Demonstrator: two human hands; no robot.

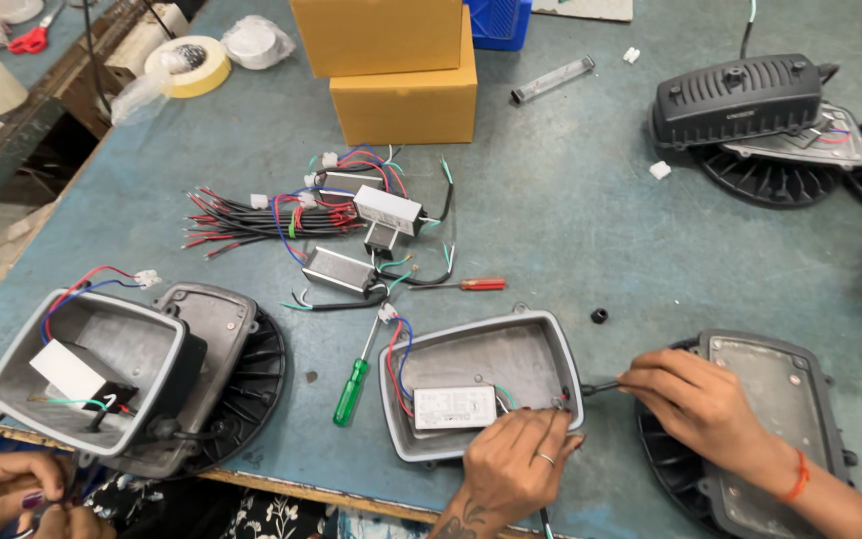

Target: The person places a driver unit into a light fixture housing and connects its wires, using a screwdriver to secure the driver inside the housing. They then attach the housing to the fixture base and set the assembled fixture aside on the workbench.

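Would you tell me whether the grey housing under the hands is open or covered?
Open: the grey housing has no lid, and its white driver module and wires are exposed.

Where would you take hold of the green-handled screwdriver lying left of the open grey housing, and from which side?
Probably by the green handle, coming from above. The screwdriver lies flat on the table, handle towards the near edge and thin shaft pointing away to the wires. The handle is the thickest part, with bare table on both sides, so fingers could close across it from left and right.

Grey metal housing (526,349), open side up, flat on desk (571,220); white driver box (454,407) inside, red and blue wires attached.
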